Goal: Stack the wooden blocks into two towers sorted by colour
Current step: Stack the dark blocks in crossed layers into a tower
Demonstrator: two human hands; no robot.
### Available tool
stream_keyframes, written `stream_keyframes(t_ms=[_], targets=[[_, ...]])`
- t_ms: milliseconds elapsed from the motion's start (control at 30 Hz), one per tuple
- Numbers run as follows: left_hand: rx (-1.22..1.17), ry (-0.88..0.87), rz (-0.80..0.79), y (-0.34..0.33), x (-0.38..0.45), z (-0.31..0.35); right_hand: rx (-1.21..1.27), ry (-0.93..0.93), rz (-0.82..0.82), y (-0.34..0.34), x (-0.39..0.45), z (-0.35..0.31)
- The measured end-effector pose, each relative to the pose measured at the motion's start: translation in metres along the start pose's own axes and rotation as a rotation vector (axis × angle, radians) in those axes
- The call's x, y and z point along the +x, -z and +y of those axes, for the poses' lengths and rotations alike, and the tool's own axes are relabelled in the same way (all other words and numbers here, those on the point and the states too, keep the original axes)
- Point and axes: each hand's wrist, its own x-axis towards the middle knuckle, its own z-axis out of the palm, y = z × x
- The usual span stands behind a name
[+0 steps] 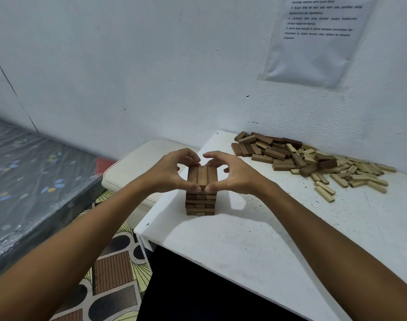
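Note:
A tower of dark brown wooden blocks (201,200) stands on the white table (255,239), several layers high, with three blocks side by side on top (202,176). My left hand (172,172) and my right hand (232,173) curl round that top layer from either side. Thumbs press its near end and fingertips touch its far end. A loose pile of dark blocks (267,149) and light blocks (350,172) lies at the table's back right against the wall.
The white wall rises right behind the table, with a printed sheet (318,38) taped to it. A cream stool or box (137,167) stands left of the table. Further left is a plastic-wrapped mattress (31,177) over a patterned floor.

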Motion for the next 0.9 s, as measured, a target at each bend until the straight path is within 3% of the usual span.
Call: stream_keyframes(t_ms=[633, 900], targets=[[-0.035, 0.027, -0.066, -0.001, -0.005, -0.012, 0.140, -0.062, -0.019, 0.003, -0.011, 0.003], [-0.057, 0.104, -0.127, -0.019, -0.020, -0.050, 0.058, -0.151, -0.075, -0.013, -0.028, 0.036]])
